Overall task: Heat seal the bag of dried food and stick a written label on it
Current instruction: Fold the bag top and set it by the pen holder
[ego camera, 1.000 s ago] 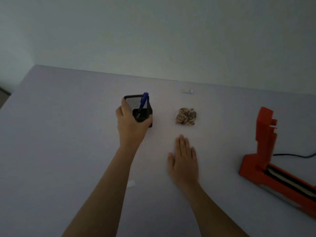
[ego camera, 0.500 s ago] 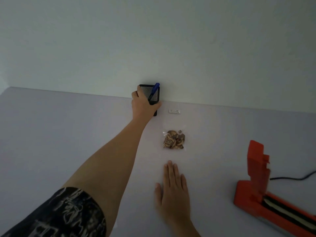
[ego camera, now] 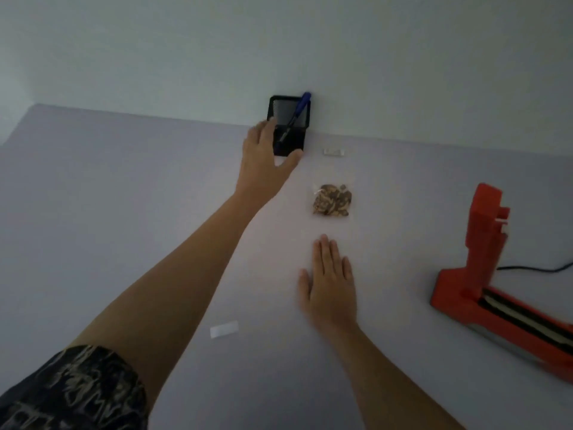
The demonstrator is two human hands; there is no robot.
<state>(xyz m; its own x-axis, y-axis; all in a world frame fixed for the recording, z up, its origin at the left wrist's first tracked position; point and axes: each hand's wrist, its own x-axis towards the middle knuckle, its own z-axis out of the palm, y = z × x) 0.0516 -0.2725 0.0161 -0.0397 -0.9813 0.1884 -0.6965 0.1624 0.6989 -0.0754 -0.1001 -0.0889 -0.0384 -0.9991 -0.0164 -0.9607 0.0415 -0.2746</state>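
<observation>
Left hand (ego camera: 263, 159) released pen holder (ego camera: 290, 128); bag (ego camera: 331, 200) right.

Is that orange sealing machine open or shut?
Open. The orange heat sealer has its arm raised upright, leaving the dark sealing strip along its base exposed, with nothing in it.

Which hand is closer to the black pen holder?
Left. The left hand is right beside the pen holder, on its left side, fingers spread. The right hand lies flat on the table, nearer the person than the bag.
</observation>
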